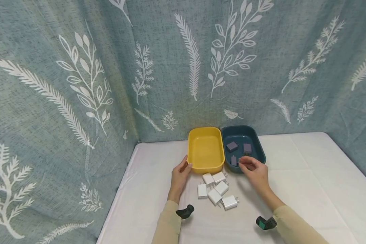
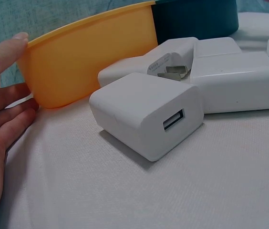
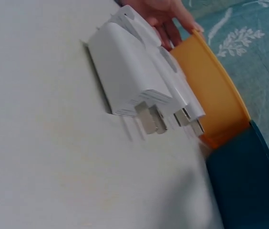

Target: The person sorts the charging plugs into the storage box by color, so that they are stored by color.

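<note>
My left hand (image 1: pixel 180 177) touches the front left corner of a yellow tray (image 1: pixel 205 169); in the left wrist view its thumb is at the rim and the fingers are by the outer wall. My right hand (image 1: pixel 257 173) is over the front edge of a dark teal tray (image 1: pixel 260 144), fingertips close together. Whether they pinch anything is too small to tell. Several purple chargers, one a purple charger (image 1: pixel 247 148) at the back right, lie in the teal tray. White chargers (image 2: pixel 146 112) with metal prongs lie loosely grouped on the table before the yellow tray.
Both trays stand side by side at the back of the white-covered table (image 1: pixel 308 183). A blue-green curtain (image 1: pixel 177 67) with white leaf prints hangs behind and to the sides. Dark wrist devices, one a strapped device (image 1: pixel 266 223), sit at each sleeve.
</note>
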